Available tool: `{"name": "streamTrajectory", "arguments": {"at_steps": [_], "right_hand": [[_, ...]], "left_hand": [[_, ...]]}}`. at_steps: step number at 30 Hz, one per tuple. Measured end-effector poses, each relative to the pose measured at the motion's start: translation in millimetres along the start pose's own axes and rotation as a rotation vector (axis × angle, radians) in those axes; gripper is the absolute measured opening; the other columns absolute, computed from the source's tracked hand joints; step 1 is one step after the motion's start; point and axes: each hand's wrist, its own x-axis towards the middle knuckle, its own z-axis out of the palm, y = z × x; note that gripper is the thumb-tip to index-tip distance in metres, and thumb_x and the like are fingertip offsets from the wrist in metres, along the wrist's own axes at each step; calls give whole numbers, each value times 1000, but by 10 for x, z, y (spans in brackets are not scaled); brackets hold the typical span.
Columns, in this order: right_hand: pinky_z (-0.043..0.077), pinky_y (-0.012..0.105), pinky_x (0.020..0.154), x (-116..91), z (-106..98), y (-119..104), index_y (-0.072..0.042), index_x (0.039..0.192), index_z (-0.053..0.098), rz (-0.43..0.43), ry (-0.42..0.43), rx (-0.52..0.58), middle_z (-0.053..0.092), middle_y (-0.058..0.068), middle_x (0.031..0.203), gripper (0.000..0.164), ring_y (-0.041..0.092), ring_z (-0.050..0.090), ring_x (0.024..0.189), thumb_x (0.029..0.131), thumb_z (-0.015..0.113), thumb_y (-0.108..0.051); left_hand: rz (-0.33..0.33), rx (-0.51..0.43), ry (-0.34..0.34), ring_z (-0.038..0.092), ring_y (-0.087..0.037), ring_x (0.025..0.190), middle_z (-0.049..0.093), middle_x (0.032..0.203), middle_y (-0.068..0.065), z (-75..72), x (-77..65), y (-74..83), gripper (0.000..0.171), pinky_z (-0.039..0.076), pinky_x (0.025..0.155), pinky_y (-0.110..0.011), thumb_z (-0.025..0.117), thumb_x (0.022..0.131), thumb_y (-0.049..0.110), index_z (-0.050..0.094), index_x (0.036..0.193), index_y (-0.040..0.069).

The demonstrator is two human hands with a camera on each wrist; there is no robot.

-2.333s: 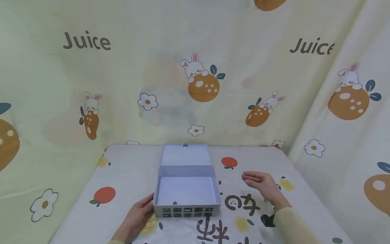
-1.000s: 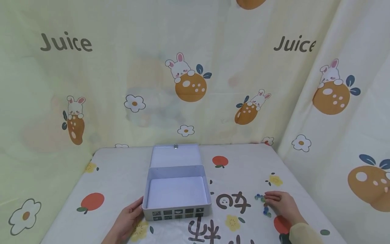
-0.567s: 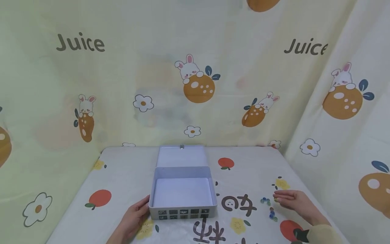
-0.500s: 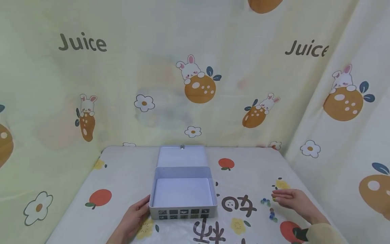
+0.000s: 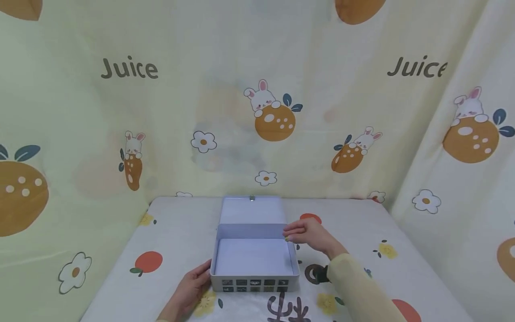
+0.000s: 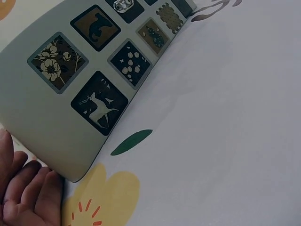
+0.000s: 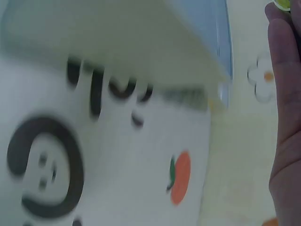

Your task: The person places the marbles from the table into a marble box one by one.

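An open, hinged tin box with small picture squares on its front stands on the table, its lid tipped back. My left hand rests its fingers against the box's left side; in the left wrist view those fingers lie loosely bent by the corner. Above the box's right rim, my right hand pinches a small yellow-green marble at its fingertips. The right wrist view shows that marble at the top edge. The visible floor of the box is bare; the strip behind its front wall is hidden.
A blue marble shows beside my right sleeve, which covers the table around it. A printed cloth covers the table, and a patterned curtain hangs behind and at both sides.
My right hand has picked up the yellow-green marble from beside several blue and green marbles and carried it left to the box. My left hand stays at the box's side.
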Motion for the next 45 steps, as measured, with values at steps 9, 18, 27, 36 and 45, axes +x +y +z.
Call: {"name": "streamTrajectory", "arguments": {"at_steps": [9, 18, 27, 36, 45], "right_hand": [[64, 35, 94, 116, 214, -130, -1, 124, 72, 50, 24, 5, 79, 10, 112, 36, 26, 76, 106, 91, 77, -15], [65, 35, 91, -87, 8, -50, 3, 127, 69, 16, 48, -26, 76, 19, 118, 37, 25, 76, 106, 93, 75, -12], [63, 41, 97, -505, -595, 366, 1, 128, 67, 93, 145, -72, 75, 16, 121, 40, 25, 75, 109, 95, 74, -20], [65, 32, 89, -1258, -1153, 1057, 12, 132, 60, 230, 230, -75, 72, 24, 125, 48, 26, 75, 108, 97, 71, -19], [65, 38, 90, -1361, -1200, 1426, 7, 128, 65, 324, 299, -152, 75, 19, 119, 43, 25, 75, 105, 94, 74, -17]], "left_hand": [[-19, 2, -25, 23, -44, 154, 22, 166, -25, 248, 64, -43, 58, 34, 123, -55, 53, 107, 18, 31, 157, -2], [-33, -3, -19, 25, -43, 154, 24, 166, -24, 305, 87, -62, 58, 34, 123, -53, 54, 106, 17, 33, 157, 0], [-17, 3, 4, 25, -43, 154, 23, 167, -24, 182, 59, -50, 56, 34, 123, -54, 51, 107, 15, 32, 158, 0], [-15, 18, 47, 23, -42, 155, 23, 167, -23, 28, -33, 89, 54, 32, 124, -55, 48, 108, 13, 30, 158, 0], [-79, 3, 46, 23, -42, 155, 23, 167, -23, 45, -20, 58, 54, 33, 124, -55, 47, 108, 12, 30, 158, 1]]}}
